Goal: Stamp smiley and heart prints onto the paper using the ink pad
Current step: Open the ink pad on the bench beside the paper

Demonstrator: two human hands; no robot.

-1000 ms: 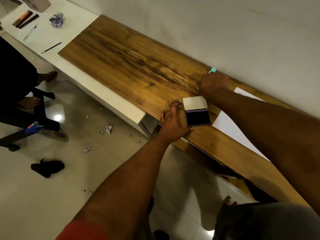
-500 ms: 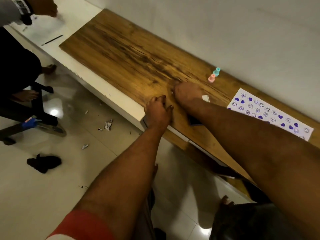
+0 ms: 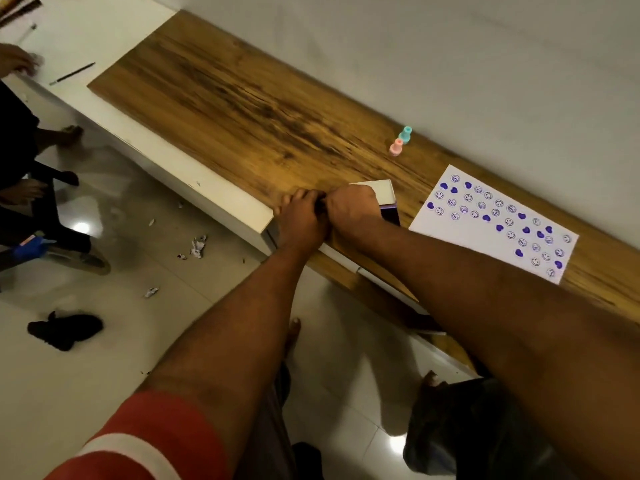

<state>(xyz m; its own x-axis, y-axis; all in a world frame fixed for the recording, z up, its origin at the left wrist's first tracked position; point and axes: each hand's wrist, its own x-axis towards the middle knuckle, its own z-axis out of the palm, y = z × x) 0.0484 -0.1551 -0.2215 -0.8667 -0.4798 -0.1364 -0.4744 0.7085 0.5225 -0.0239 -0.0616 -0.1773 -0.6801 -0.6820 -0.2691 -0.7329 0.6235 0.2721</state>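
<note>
- Wood-grain worktop (image 3: 242, 109) ran along a pale wall; a white counter (image 3: 104, 36) adjoined its far left end.
- Head view: left hand (image 3: 301, 220) and right hand (image 3: 353, 211) were pressed together at the worktop's front edge, knuckles up.
- Both hands were curled, touching the ink pad (image 3: 386, 202); only its white lid and a dark purple strip showed past the right hand. Exact grip: cannot tell, fingers hidden.
- Paper (image 3: 495, 223) lay flat just right of the ink pad, near the front edge, covered in purple smiley and heart prints.
- Pink stamp (image 3: 396, 147) and teal stamp (image 3: 404, 134) stood upright, touching each other, by the worktop's back edge at the wall, apart from both hands.
- Pencil (image 3: 71, 74) lay on the white counter.
- Another person's hand (image 3: 15, 62) was at the far left.
</note>
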